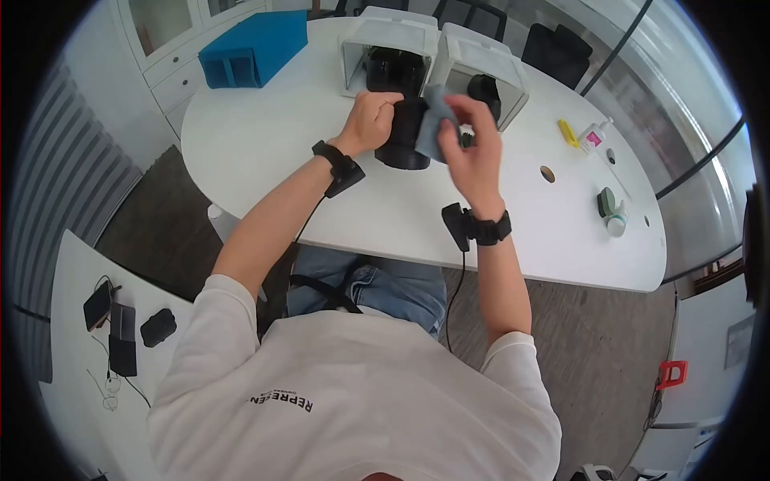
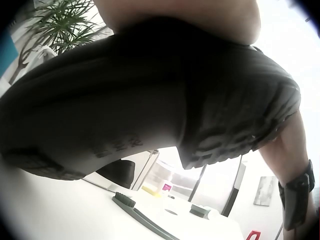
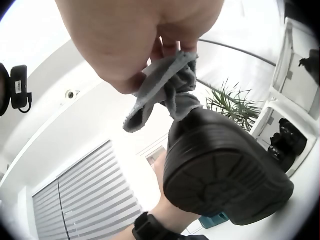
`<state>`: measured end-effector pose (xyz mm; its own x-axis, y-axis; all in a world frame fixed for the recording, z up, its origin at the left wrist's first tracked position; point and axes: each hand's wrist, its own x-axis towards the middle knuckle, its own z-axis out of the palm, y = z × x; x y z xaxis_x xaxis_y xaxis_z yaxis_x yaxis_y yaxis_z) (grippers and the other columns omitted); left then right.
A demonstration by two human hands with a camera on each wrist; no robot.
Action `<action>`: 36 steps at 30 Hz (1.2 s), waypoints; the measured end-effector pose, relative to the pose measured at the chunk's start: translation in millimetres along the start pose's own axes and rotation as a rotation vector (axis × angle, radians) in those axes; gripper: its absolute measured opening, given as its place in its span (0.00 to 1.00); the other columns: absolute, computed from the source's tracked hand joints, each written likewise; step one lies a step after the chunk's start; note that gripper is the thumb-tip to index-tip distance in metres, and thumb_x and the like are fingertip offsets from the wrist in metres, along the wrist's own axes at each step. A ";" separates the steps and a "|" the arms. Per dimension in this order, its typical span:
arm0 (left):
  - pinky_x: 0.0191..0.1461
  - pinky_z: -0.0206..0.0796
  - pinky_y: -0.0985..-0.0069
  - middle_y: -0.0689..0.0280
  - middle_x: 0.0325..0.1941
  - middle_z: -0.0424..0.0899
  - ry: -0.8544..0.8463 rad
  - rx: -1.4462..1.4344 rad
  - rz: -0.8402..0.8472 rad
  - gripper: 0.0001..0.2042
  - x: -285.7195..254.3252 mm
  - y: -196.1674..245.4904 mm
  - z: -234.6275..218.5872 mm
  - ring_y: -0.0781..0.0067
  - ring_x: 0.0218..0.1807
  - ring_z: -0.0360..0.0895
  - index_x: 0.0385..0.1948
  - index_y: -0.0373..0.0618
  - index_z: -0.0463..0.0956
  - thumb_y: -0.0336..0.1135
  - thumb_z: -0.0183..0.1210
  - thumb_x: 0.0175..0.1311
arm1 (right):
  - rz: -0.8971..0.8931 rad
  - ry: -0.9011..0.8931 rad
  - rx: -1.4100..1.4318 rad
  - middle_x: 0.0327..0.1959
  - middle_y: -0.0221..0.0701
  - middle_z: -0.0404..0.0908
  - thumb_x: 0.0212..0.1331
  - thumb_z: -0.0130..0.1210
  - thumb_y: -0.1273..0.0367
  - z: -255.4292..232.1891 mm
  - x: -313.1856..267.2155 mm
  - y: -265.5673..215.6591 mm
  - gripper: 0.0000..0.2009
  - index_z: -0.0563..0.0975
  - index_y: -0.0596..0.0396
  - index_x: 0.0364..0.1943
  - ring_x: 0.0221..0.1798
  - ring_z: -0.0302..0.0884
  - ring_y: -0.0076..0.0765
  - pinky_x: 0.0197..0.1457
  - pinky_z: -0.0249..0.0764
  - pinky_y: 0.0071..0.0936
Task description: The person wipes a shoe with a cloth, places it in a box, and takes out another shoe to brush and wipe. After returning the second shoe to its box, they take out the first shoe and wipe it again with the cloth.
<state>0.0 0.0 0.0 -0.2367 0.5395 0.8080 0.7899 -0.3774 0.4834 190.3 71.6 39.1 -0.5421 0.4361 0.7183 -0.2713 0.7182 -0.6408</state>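
A black shoe (image 1: 401, 135) with a treaded sole (image 3: 220, 185) is held up near the table's front edge. My left hand (image 1: 370, 122) grips it from the left, and part of that hand shows above the shoe in the left wrist view. Between the thumb and fingers of my right hand (image 1: 475, 152) is a bunched grey cloth (image 1: 434, 132). The cloth (image 3: 167, 87) overlaps the shoe's upper in the right wrist view. A dark-handled brush (image 2: 145, 218) lies on the table past the shoe.
Two white open-fronted boxes (image 1: 393, 30) with black shoes (image 1: 484, 90) inside stand behind my hands. At the back left sits a blue bin (image 1: 269, 48). To the right lie a yellow object (image 1: 568, 133), a pink-labelled bottle (image 1: 592, 139), a green brush (image 1: 605, 200) and a small bottle (image 1: 616, 224).
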 end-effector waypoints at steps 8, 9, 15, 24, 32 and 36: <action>0.28 0.59 0.71 0.54 0.19 0.70 0.062 -0.205 -0.052 0.11 -3.5 2.7 -0.3 0.59 0.21 0.65 0.25 0.33 0.69 0.32 0.42 0.59 | -0.403 -0.112 -0.463 0.37 0.36 0.70 0.50 0.61 0.75 23.9 -3.5 -16.1 0.12 0.78 0.57 0.41 0.41 0.68 0.43 0.44 0.69 0.34; 0.28 0.59 0.71 0.54 0.19 0.70 0.063 -0.201 -0.050 0.11 -3.7 1.8 -1.6 0.59 0.21 0.65 0.25 0.33 0.69 0.32 0.42 0.59 | -0.416 -0.177 -0.488 0.37 0.35 0.71 0.50 0.61 0.74 22.6 -5.3 -18.6 0.11 0.78 0.58 0.40 0.41 0.69 0.42 0.44 0.70 0.34; 0.31 0.61 0.70 0.53 0.22 0.74 0.055 -0.278 -0.053 0.10 -13.4 8.9 12.4 0.61 0.24 0.68 0.30 0.33 0.72 0.31 0.43 0.60 | -0.480 -0.173 -0.529 0.34 0.35 0.71 0.49 0.61 0.75 3.9 12.3 -10.8 0.11 0.78 0.58 0.39 0.37 0.72 0.42 0.40 0.72 0.35; 0.34 0.61 0.71 0.57 0.21 0.72 -0.019 -0.291 -0.116 0.10 -11.2 9.0 8.2 0.64 0.26 0.68 0.27 0.35 0.70 0.31 0.41 0.60 | -0.530 -0.369 -0.547 0.33 0.33 0.72 0.43 0.64 0.75 -1.4 0.5 -25.1 0.14 0.79 0.58 0.38 0.38 0.74 0.39 0.40 0.74 0.32; 0.34 0.59 0.75 0.63 0.21 0.70 -0.009 -0.295 -0.129 0.10 -12.5 12.4 14.4 0.73 0.27 0.64 0.25 0.35 0.68 0.30 0.40 0.61 | -0.520 -0.314 -0.624 0.32 0.34 0.71 0.43 0.63 0.74 -13.0 -4.3 -22.0 0.14 0.78 0.61 0.38 0.36 0.74 0.40 0.38 0.74 0.33; 0.33 0.61 0.72 0.58 0.20 0.72 -0.033 -0.271 -0.126 0.10 -9.7 9.9 11.0 0.67 0.25 0.68 0.25 0.35 0.70 0.30 0.40 0.60 | -0.580 -0.596 -0.529 0.32 0.34 0.71 0.43 0.64 0.76 -8.3 -20.0 -31.7 0.15 0.78 0.60 0.38 0.36 0.74 0.39 0.36 0.73 0.32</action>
<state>16.3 -0.7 -6.8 -0.3017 0.6170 0.7268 0.5748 -0.4905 0.6550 216.4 44.6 47.3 -0.7890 -0.3010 0.5356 -0.3102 0.9477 0.0757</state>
